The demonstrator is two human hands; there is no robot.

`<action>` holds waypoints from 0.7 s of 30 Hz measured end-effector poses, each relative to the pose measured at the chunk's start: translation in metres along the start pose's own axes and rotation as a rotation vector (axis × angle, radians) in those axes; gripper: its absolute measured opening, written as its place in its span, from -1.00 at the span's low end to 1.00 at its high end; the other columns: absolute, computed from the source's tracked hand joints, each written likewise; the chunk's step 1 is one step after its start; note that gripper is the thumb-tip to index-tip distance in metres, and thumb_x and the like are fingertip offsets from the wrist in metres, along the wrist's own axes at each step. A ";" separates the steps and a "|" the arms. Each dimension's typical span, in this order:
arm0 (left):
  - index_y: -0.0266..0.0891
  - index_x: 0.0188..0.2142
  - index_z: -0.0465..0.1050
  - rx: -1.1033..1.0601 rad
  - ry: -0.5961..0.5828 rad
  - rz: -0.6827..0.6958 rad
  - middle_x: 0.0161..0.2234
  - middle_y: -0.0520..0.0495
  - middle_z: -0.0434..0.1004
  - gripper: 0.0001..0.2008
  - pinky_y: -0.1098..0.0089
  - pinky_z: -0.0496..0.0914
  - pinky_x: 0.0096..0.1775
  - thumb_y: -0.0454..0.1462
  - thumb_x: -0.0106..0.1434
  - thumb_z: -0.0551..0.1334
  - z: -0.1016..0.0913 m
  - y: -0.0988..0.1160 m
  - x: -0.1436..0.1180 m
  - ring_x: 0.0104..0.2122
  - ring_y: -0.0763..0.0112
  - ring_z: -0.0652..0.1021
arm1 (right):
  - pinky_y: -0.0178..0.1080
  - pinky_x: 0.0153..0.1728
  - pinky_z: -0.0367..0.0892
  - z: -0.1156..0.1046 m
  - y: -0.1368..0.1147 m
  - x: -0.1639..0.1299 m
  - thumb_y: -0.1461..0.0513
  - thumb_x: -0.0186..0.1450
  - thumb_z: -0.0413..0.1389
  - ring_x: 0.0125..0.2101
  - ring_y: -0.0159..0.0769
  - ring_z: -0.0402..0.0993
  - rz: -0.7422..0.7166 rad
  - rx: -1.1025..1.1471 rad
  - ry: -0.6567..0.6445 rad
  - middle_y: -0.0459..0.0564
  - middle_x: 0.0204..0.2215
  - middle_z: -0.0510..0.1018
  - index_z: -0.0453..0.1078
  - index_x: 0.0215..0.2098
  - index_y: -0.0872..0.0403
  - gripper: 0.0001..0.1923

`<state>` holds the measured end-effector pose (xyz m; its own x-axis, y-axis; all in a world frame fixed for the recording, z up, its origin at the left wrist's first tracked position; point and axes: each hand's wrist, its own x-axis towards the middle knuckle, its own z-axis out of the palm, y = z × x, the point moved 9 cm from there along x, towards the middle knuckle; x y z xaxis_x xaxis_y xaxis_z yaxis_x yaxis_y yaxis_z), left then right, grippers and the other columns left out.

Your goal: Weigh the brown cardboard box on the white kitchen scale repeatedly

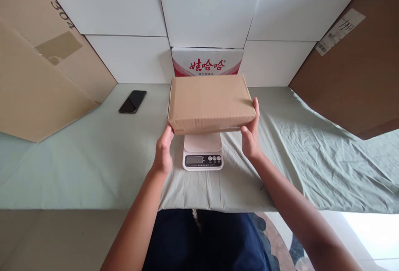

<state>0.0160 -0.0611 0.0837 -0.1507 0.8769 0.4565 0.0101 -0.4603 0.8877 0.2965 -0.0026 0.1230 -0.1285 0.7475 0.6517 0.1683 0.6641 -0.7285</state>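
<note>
A closed brown cardboard box [212,98] is held between my two hands over a white digital kitchen scale [203,161]. My left hand [163,148] grips the box at its near left corner, its fingertips partly hidden under it. At the right end, my right hand [252,134] wraps the near corner, thumb in front and fingers along the side. The box hides the back of the scale's platform, so whether the two touch I cannot tell. The scale's display looks blank, with several round buttons to its right.
A black smartphone [132,102] lies on the green tablecloth [93,150] to the left. Behind the box stands a white and red carton [207,61] against white panels. Large cardboard sheets flank the table, one at left [46,75] and one at right [358,84].
</note>
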 end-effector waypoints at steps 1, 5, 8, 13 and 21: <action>-0.09 0.44 0.29 0.003 0.000 -0.015 0.48 -0.21 0.24 -0.01 0.04 0.14 0.45 0.44 0.28 -0.04 -0.002 0.001 -0.011 0.50 -0.12 0.17 | 0.36 0.53 -0.03 -0.001 -0.002 -0.011 -0.31 0.39 0.00 0.57 0.15 -0.13 0.011 0.001 -0.005 -0.16 0.57 -0.05 -0.26 0.56 -0.37 -0.09; -0.14 0.40 0.36 0.031 0.020 -0.068 0.43 -0.27 0.33 -0.01 -0.02 0.18 0.44 0.45 0.28 -0.04 -0.007 -0.001 -0.038 0.48 -0.17 0.22 | 0.37 0.49 0.07 -0.001 0.001 -0.038 -0.28 0.39 0.03 0.50 0.18 0.02 0.039 0.000 -0.024 -0.10 0.51 0.06 -0.17 0.54 -0.38 -0.13; -0.16 0.38 0.38 0.055 0.041 -0.100 0.41 -0.28 0.37 0.00 -0.04 0.16 0.44 0.45 0.28 -0.05 -0.008 -0.001 -0.040 0.47 -0.17 0.25 | 0.36 0.46 0.12 0.002 0.004 -0.041 -0.26 0.42 -0.02 0.48 0.17 0.06 0.044 -0.034 -0.031 -0.07 0.50 0.05 -0.18 0.55 -0.35 -0.16; -0.16 0.36 0.42 0.057 0.067 -0.134 0.37 -0.30 0.42 -0.03 -0.07 0.19 0.43 0.44 0.28 -0.02 -0.010 -0.001 -0.037 0.45 -0.19 0.29 | 0.35 0.43 0.15 0.004 0.000 -0.040 -0.23 0.45 -0.05 0.47 0.15 0.07 0.028 -0.089 -0.033 -0.07 0.50 0.05 -0.18 0.55 -0.35 -0.21; -0.04 0.44 0.29 0.055 0.108 -0.059 0.49 -0.15 0.23 -0.12 0.05 0.10 0.47 0.38 0.35 -0.02 -0.017 0.002 -0.036 0.51 -0.05 0.15 | 0.38 0.25 0.34 -0.016 0.004 -0.039 -0.31 0.42 -0.11 0.39 0.18 0.26 0.083 -0.122 0.149 0.01 0.42 0.27 -0.10 0.54 -0.37 -0.20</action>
<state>0.0042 -0.0960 0.0681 -0.2585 0.8808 0.3967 0.0521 -0.3974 0.9162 0.3175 -0.0292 0.0979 0.0355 0.7829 0.6211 0.2906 0.5866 -0.7560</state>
